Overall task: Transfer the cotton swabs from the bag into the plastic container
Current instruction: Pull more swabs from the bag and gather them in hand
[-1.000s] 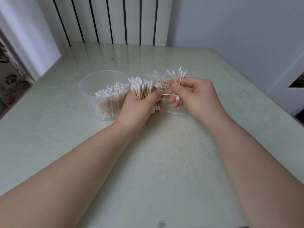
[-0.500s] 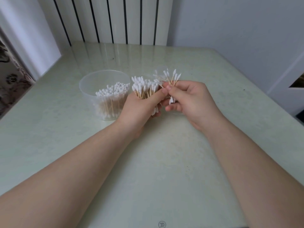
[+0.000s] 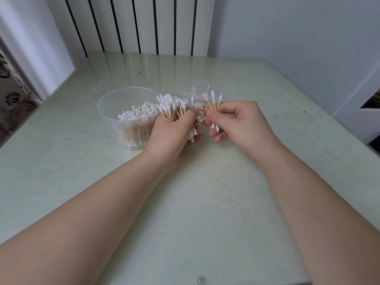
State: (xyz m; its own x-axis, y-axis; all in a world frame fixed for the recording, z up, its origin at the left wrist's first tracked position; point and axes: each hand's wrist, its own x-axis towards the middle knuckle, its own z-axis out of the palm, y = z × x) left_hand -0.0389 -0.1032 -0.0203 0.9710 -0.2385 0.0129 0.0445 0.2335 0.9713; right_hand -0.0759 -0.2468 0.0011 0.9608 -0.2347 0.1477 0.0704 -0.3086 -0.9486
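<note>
The pale green table (image 3: 205, 212) carried everything. On it, left of the hands, stood the clear plastic container (image 3: 109, 99), partly filled with cotton swabs (image 3: 137, 114) standing on end. The left hand (image 3: 170, 132), just beside the container's wall, was curled tight round a thick bundle (image 3: 172, 105) of swabs, tips up. The right hand (image 3: 240, 122) pinched a small bunch (image 3: 212, 100) between thumb and fingers, close to the left thumb. Behind and under the hands lay the clear bag (image 3: 195, 93), mostly hidden; how many swabs remained inside could not be told.

The step in hand looked like adding the small bunch to the bundle. To do it well, the left thumb should loosen only enough to let the sticks slide in parallel, tips level, then clamp down. The bundle would best go into the container upright, beside those there, and be released low so none splay over the rim.
</note>
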